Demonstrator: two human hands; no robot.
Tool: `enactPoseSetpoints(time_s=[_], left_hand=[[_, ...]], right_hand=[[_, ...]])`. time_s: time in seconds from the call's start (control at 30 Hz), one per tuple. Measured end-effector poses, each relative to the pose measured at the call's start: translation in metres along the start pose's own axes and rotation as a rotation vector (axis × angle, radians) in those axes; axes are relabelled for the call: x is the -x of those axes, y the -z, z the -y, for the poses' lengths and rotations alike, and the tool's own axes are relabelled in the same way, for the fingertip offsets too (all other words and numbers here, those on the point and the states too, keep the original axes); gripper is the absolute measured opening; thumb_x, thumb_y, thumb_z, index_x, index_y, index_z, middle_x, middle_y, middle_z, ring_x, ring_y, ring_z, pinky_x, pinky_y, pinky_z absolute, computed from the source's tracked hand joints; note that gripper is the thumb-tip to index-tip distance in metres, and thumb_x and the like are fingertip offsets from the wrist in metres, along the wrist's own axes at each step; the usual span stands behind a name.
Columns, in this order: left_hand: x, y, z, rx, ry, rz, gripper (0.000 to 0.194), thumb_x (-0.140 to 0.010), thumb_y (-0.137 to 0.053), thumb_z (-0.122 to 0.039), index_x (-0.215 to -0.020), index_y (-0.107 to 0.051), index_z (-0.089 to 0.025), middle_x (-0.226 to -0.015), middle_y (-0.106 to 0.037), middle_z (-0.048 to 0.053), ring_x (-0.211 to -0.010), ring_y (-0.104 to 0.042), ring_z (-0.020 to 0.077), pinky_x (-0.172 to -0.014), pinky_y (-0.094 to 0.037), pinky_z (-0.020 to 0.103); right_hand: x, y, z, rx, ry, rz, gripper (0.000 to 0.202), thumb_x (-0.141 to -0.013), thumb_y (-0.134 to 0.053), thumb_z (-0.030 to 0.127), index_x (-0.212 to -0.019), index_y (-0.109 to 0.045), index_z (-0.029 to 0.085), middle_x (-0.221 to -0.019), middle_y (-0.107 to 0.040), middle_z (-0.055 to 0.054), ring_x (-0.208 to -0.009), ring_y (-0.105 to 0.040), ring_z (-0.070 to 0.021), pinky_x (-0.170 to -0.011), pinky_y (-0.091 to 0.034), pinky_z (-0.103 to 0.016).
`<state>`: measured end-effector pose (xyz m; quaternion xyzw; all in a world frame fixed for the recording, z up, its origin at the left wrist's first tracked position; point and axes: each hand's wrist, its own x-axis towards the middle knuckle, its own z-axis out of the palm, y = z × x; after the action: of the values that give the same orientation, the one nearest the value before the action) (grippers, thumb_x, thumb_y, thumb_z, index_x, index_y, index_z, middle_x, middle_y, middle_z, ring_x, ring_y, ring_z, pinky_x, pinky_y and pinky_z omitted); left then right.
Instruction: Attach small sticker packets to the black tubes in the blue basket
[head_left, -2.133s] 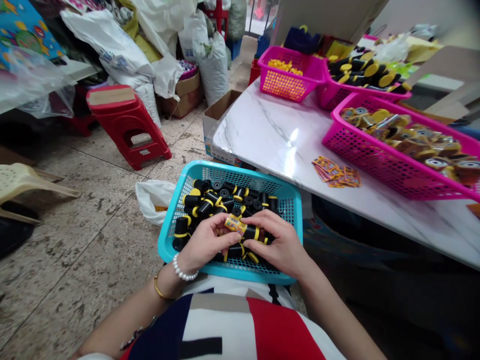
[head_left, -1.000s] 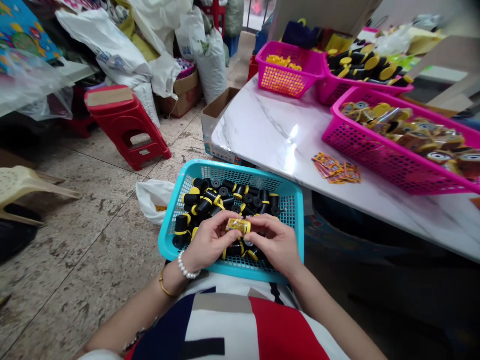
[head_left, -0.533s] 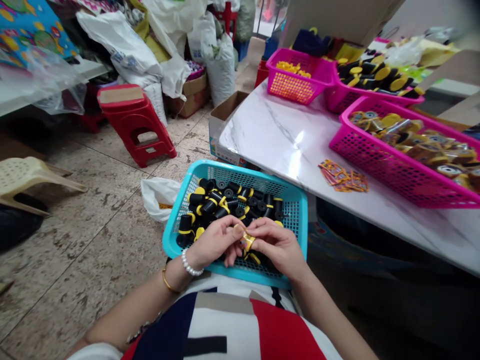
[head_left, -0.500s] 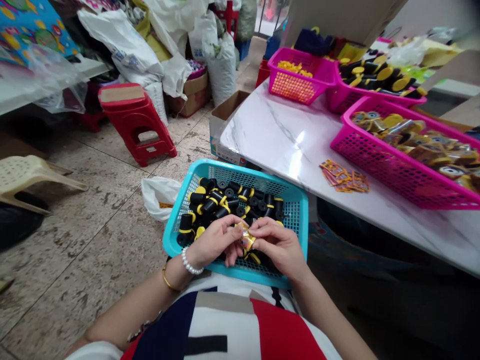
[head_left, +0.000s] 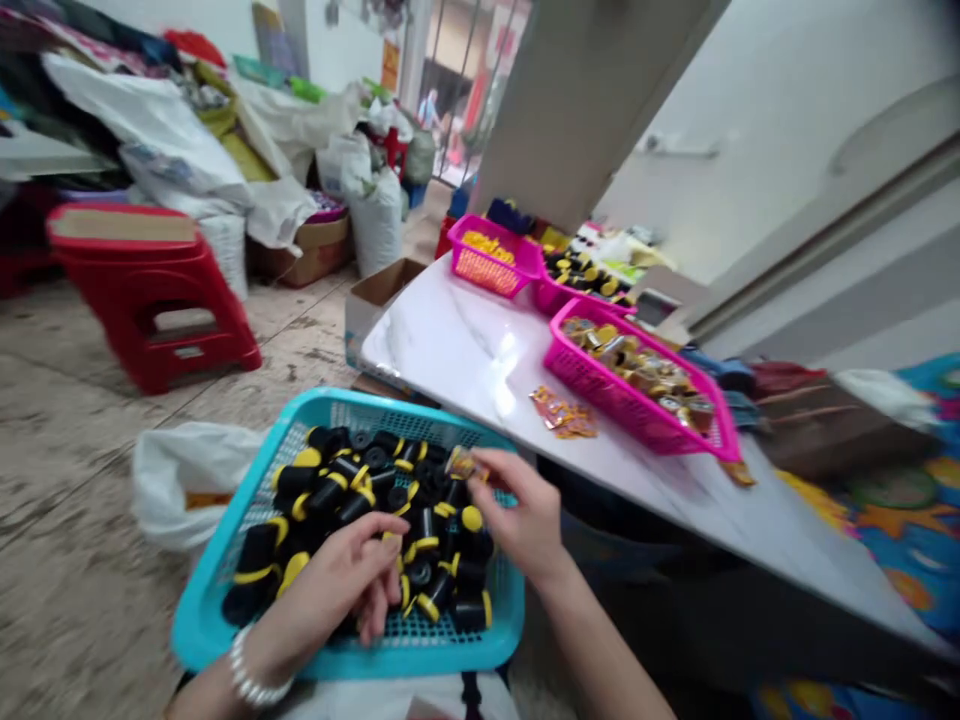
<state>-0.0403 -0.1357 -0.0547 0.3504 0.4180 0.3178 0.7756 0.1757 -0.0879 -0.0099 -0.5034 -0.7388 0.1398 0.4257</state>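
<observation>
A turquoise basket [head_left: 337, 664] holds several black cylinders with yellow rims [head_left: 326, 495]. My right hand [head_left: 521, 510] pinches a small piece wrapped in a shiny yellow label [head_left: 465, 465] over the basket's far right part. Above the basket's near middle is my left hand [head_left: 349, 575], its fingers curled and partly hidden; whether something small is between them I cannot make out. On the white marble-patterned table [head_left: 442, 345] lies a small pile of orange and purple labels [head_left: 562, 413]. Beside it, a pink basket [head_left: 637, 425] is filled with label-wrapped pieces.
Two more pink baskets stand farther back, one with yellow parts [head_left: 487, 250], the other with black-and-yellow pieces [head_left: 589, 275]. A white bag [head_left: 180, 460] touches the turquoise basket's left side. A red stool [head_left: 157, 300] and cardboard box [head_left: 375, 300] stand on the floor.
The view has swung right and up. My hands have come apart: the right has moved away towards the table with the wrapped piece, while the left has let go of it and stays over the basket.
</observation>
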Motion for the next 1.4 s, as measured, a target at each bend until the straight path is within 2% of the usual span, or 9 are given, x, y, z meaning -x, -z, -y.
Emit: enactPoseSetpoints(time_s=[0.17, 0.37, 0.5, 0.63, 0.77, 0.87, 1.07, 1.3, 1.4], left_hand=[[-0.006, 0.004, 0.013, -0.072, -0.035, 0.08, 0.043, -0.082, -0.057, -0.054, -0.104, -0.049, -0.017, -0.065, -0.062, -0.002, -0.04, -0.055, 0.008, -0.038, -0.04, 0.017], [-0.006, 0.003, 0.01, -0.109, -0.051, 0.065, 0.042, -0.082, -0.057, -0.054, -0.1, -0.051, -0.017, -0.067, -0.061, -0.001, -0.042, -0.053, 0.0072, -0.039, -0.039, 0.017], [0.0, 0.0, 0.0, -0.143, -0.05, 0.051, 0.04, -0.082, -0.057, -0.051, -0.1, -0.052, -0.015, -0.068, -0.059, -0.001, -0.043, -0.052, 0.0068, -0.041, -0.039, 0.018], [0.006, -0.003, -0.005, -0.311, -0.083, 0.097, 0.031, -0.084, -0.056, -0.042, -0.098, -0.058, -0.015, -0.067, -0.057, -0.001, -0.046, -0.05, 0.0071, -0.044, -0.037, 0.018], [0.011, -0.011, -0.006, -0.628, -0.236, 0.215, 0.022, -0.078, -0.065, -0.03, -0.093, -0.066, -0.015, -0.064, -0.057, -0.002, -0.055, -0.05, 0.0086, -0.052, -0.038, 0.019], [0.014, -0.015, -0.006, -0.657, -0.273, 0.195, 0.02, -0.078, -0.065, -0.029, -0.091, -0.068, -0.015, -0.064, -0.059, -0.001, -0.057, -0.051, 0.0094, -0.054, -0.038, 0.019], [0.013, -0.003, -0.004, -0.288, -0.174, -0.072, 0.026, -0.085, -0.056, -0.039, -0.091, -0.062, -0.015, -0.065, -0.058, 0.0, -0.045, -0.045, 0.006, -0.043, -0.032, 0.018], [-0.002, 0.007, 0.006, -0.052, -0.134, -0.187, 0.038, -0.079, -0.062, -0.052, -0.087, -0.057, -0.015, -0.061, -0.056, -0.002, -0.037, -0.037, 0.0023, -0.037, -0.02, 0.016], [-0.006, 0.005, 0.01, -0.046, -0.122, -0.212, 0.044, -0.073, -0.066, -0.057, -0.082, -0.056, -0.015, -0.057, -0.056, -0.002, -0.035, -0.034, 0.0022, -0.037, -0.015, 0.016]], right_hand=[[-0.097, 0.092, -0.065, 0.295, -0.052, -0.526, 0.037, -0.083, -0.061, 0.036, -0.113, -0.066, 0.016, -0.091, -0.073, -0.009, -0.073, -0.068, -0.0177, -0.07, -0.053, -0.031], [-0.168, 0.154, -0.111, 0.438, -0.089, -0.588, 0.042, -0.071, -0.073, 0.036, -0.104, -0.071, 0.011, -0.085, -0.073, -0.013, -0.071, -0.066, -0.0181, -0.07, -0.047, -0.031], [-0.155, 0.139, -0.104, 0.559, -0.017, -0.403, 0.019, -0.079, -0.068, 0.031, -0.092, -0.074, 0.019, -0.088, -0.073, -0.009, -0.089, -0.065, -0.0221, -0.086, -0.044, -0.037], [-0.099, 0.08, -0.069, 0.609, 0.267, -0.309, 0.017, -0.086, -0.06, 0.03, -0.093, -0.072, 0.02, -0.094, -0.071, -0.011, -0.098, -0.062, -0.0232, -0.095, -0.042, -0.04], [-0.038, 0.008, -0.027, 0.307, 0.317, 0.298, 0.015, -0.089, -0.058, 0.028, -0.095, -0.071, 0.023, -0.093, -0.072, -0.005, -0.085, -0.066, -0.0167, -0.08, -0.051, -0.028], [-0.015, -0.029, -0.021, 0.323, 0.244, 0.488, 0.019, -0.091, -0.054, 0.032, -0.097, -0.07, 0.023, -0.097, -0.072, -0.004, -0.087, -0.067, -0.0166, -0.077, -0.051, -0.026], [-0.017, -0.034, -0.039, 0.448, 0.178, 0.4, 0.018, -0.087, -0.06, 0.032, -0.096, -0.071, 0.022, -0.093, -0.072, -0.006, -0.087, -0.066, -0.0201, -0.075, -0.051, -0.029], [-0.047, 0.033, -0.064, 0.413, 0.061, -0.304, 0.017, -0.087, -0.057, 0.028, -0.089, -0.072, 0.019, -0.086, -0.07, -0.006, -0.08, -0.064, -0.0179, -0.078, -0.049, -0.029], [-0.062, 0.059, -0.094, 0.499, -0.092, -0.389, 0.023, -0.086, -0.057, 0.032, -0.09, -0.074, 0.018, -0.081, -0.069, -0.007, -0.073, -0.062, -0.0182, -0.069, -0.048, -0.03]])
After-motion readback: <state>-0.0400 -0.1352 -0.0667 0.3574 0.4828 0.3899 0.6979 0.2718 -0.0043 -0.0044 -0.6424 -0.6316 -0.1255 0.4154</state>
